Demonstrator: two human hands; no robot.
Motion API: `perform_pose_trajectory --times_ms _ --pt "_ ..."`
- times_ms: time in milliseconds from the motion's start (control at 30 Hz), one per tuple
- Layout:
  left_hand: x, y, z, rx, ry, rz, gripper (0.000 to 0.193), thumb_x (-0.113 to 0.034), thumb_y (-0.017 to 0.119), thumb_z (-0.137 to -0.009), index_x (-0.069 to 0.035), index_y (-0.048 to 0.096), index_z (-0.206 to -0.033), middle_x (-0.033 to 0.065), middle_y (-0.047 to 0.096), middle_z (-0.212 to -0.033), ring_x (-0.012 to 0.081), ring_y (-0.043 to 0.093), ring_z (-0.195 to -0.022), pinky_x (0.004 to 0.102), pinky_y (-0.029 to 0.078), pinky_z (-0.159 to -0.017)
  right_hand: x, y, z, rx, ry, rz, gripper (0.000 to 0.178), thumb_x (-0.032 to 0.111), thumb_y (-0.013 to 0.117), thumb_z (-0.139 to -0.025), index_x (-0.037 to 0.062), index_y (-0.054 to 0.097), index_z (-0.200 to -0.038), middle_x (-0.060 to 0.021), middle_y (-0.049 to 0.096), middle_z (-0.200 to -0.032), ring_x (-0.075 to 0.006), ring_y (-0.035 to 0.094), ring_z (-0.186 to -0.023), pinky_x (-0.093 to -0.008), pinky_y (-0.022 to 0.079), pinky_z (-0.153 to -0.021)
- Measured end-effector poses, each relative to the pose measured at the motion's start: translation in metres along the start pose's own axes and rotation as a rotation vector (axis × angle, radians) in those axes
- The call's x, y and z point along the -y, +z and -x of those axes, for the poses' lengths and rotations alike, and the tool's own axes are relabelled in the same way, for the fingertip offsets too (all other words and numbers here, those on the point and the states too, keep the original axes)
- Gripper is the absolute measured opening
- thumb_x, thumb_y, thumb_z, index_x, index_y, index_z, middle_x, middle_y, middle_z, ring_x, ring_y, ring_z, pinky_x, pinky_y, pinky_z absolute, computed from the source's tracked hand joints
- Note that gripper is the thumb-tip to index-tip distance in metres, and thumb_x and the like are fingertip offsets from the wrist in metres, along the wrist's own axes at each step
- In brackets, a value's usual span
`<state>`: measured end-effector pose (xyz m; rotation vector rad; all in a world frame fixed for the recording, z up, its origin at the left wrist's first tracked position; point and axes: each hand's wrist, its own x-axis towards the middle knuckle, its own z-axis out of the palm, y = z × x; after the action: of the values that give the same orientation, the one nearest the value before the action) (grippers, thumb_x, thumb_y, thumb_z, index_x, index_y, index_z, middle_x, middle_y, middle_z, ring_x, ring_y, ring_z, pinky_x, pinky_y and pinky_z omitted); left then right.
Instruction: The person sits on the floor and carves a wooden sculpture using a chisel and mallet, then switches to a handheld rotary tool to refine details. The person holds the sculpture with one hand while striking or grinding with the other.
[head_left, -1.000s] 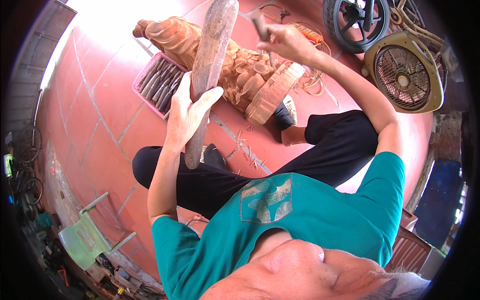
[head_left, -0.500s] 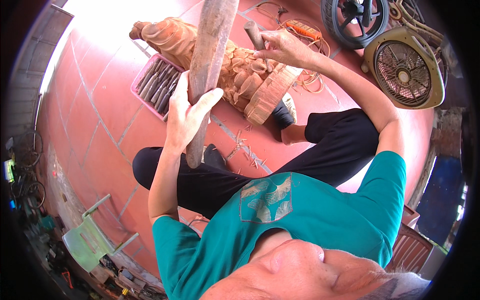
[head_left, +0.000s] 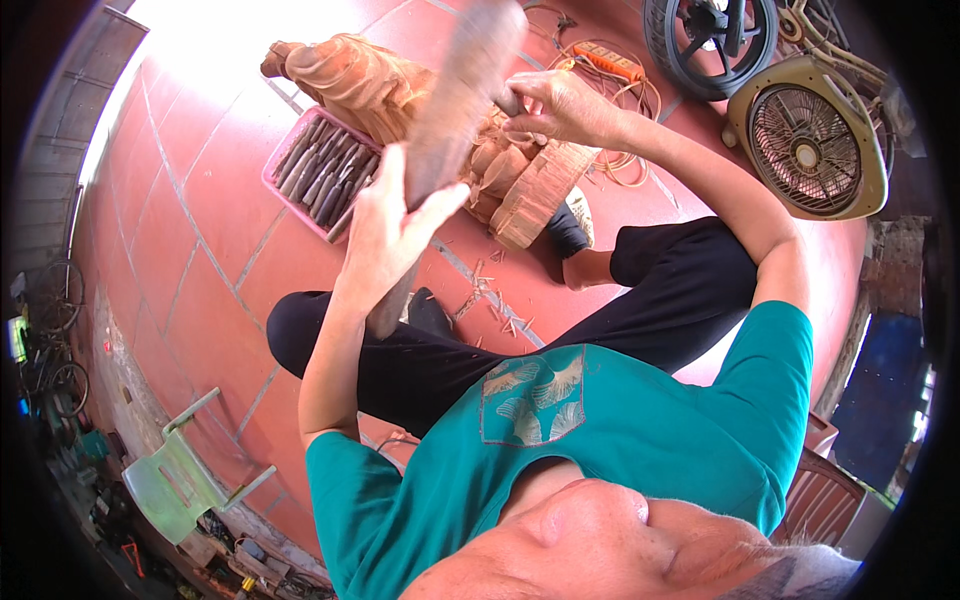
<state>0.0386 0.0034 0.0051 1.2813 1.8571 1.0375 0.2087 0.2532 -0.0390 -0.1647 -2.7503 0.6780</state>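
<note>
My left hand is wrapped round a long wooden mallet, a plain flattened club blurred by motion. Its broad end overlaps the butt of a wooden-handled chisel; whether they touch I cannot tell. Closed on that chisel's handle is my right hand, above the base end of a carved wooden figure. The chisel's tip is hidden behind the mallet and fingers. The figure lies on its side on the floor, its middle partly covered by the mallet.
A pink basket of several chisels stands beside the figure. Wood chips litter the red tiled floor. At right are a fan, a wheel and an orange power strip with cords. A green chair stands at left.
The mallet's upper end has swung right, over to the chisel's handle, and my left hand has shifted slightly right with it. My right hand stays nearly in place on the chisel.
</note>
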Motion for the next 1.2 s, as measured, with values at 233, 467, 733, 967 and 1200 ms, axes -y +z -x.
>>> perform_pose_trajectory --times_ms 233,467,733,967,1200 --pt "0.005 0.0 0.003 -0.16 0.125 0.33 0.046 -0.024 0.075 -0.091 0.002 0.051 -0.121 0.0088 0.07 -0.085 0.0207 0.064 -0.065 0.032 0.051 -0.058 0.008 0.0 0.001 -0.026 0.018 0.057 0.034 0.028 0.077 -0.085 -0.0001 0.06 -0.095 -0.0145 0.064 -0.086 -0.0355 0.063 -0.079 -0.0436 0.05 -0.071" --pt "0.011 0.005 -0.002 -0.053 0.124 0.023 0.049 -0.027 0.074 -0.091 0.004 0.052 -0.122 0.0171 0.07 -0.084 0.0185 0.066 -0.072 0.0359 0.053 -0.068 0.003 0.001 -0.001 0.005 0.027 -0.018 0.033 0.028 0.077 -0.085 0.0007 0.061 -0.093 -0.0138 0.064 -0.084 -0.0353 0.064 -0.079 -0.0437 0.05 -0.072" --pt "0.013 0.0 0.0 -0.096 0.092 0.215 0.042 -0.028 0.072 -0.092 -0.003 0.055 -0.121 0.0018 0.058 -0.075 0.0074 0.054 -0.056 0.024 0.045 -0.049 -0.021 -0.013 0.004 -0.072 0.29 -0.094 0.034 0.034 0.075 -0.09 0.0028 0.066 -0.098 -0.0117 0.068 -0.08 -0.0243 0.069 -0.072 -0.0386 0.052 -0.068" --pt "0.01 0.003 -0.003 -0.086 0.097 0.209 0.041 -0.026 0.072 -0.093 -0.003 0.056 -0.122 0.0014 0.058 -0.076 0.0071 0.053 -0.057 0.0242 0.045 -0.05 -0.007 -0.015 0.007 -0.047 0.298 -0.097 0.026 0.03 0.073 -0.094 0.005 0.064 -0.098 -0.0039 0.065 -0.077 -0.01 0.062 -0.066 -0.03 0.05 -0.061" --pt "0.009 0.004 -0.004 -0.089 0.15 0.226 0.05 -0.025 0.075 -0.091 0.005 0.054 -0.125 0.0123 0.07 -0.097 0.0156 0.064 -0.086 0.0322 0.052 -0.08 -0.004 -0.015 0.009 -0.044 0.225 -0.069 0.031 0.03 0.076 -0.09 0.0037 0.06 -0.09 -0.0082 0.061 -0.074 -0.0186 0.059 -0.063 -0.036 0.045 -0.058"
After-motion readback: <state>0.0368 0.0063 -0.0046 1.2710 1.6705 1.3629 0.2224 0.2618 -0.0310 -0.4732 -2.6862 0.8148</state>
